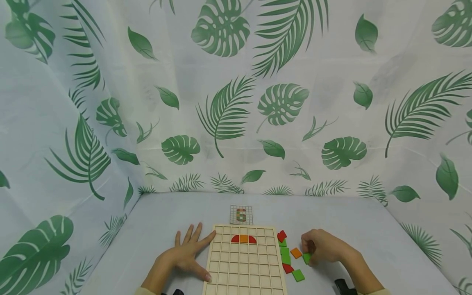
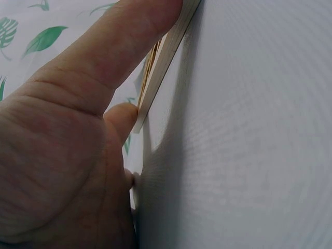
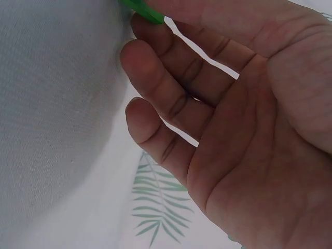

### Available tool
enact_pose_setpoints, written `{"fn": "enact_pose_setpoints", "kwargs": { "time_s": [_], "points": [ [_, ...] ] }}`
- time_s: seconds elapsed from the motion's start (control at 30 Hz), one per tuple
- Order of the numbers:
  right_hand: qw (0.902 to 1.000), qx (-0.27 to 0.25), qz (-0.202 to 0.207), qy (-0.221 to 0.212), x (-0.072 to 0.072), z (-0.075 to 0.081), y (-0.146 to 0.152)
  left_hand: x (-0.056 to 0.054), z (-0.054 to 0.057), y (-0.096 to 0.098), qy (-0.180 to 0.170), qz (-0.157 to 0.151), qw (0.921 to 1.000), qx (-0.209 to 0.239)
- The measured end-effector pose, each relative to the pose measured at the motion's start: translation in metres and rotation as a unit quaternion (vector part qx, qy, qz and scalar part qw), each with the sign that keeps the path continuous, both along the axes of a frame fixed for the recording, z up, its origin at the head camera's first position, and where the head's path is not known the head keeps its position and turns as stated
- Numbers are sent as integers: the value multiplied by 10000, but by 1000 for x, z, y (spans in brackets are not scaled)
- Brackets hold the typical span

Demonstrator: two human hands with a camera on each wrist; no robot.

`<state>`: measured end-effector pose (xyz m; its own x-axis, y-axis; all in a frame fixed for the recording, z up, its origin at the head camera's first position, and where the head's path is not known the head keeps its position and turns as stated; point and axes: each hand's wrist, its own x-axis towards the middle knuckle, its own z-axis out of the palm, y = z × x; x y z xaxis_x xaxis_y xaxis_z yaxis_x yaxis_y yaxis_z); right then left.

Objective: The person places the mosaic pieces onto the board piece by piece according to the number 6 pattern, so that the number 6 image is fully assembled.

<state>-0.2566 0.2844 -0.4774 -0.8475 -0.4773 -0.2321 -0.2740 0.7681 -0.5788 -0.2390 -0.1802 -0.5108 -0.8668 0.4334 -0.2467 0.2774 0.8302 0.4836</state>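
Note:
My left hand (image 1: 186,253) lies spread at the left side of the wooden grid board (image 1: 239,268), thumb and index fingertip on its edge. In the left wrist view the thumb (image 2: 119,41) reaches across the board's rim (image 2: 161,62). Two red rounded pieces (image 1: 252,239) flank an orange square tile (image 1: 243,239) in an upper row of the board. To the board's right, my right hand (image 1: 326,246) pinches a green tile (image 1: 307,258) between thumb and fingers. In the right wrist view that tile (image 3: 144,10) shows at the fingertips, partly hidden by the thumb; the other fingers curl loosely.
Along the board's right edge lie red pieces (image 1: 282,236) and green tiles (image 1: 285,255). An orange tile (image 1: 296,253) and a green square (image 1: 298,275) lie close by. Behind the board is a gridded pattern card (image 1: 241,215) showing a 6-like figure. A leaf-print curtain (image 1: 236,123) surrounds the table.

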Motion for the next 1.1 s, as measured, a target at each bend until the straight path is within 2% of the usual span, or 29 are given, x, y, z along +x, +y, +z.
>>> {"fn": "enact_pose_setpoints", "kwargs": {
  "time_s": [0.27,0.4,0.57,0.73,0.97,1.1],
  "points": [
    [9995,-262,100,-155,2,5,-1,0,-1,0,-47,5,10000,-14],
    [9990,-379,239,-80,1,7,2,-1,-3,0,-16,-4,10000,-32],
    [9980,-615,152,31,-3,7,3,-2,-5,-1,6,-3,10000,-45],
    [9947,-907,52,487,-6,10,-2,-3,-5,-1,-29,5,10000,-41],
    [9872,-941,83,1289,-10,17,-22,-5,-7,-1,-46,-1,10000,-61],
    [9837,-1039,125,1459,-14,21,-40,-4,-5,-1,-41,-1,10000,-45]
  ]
}}
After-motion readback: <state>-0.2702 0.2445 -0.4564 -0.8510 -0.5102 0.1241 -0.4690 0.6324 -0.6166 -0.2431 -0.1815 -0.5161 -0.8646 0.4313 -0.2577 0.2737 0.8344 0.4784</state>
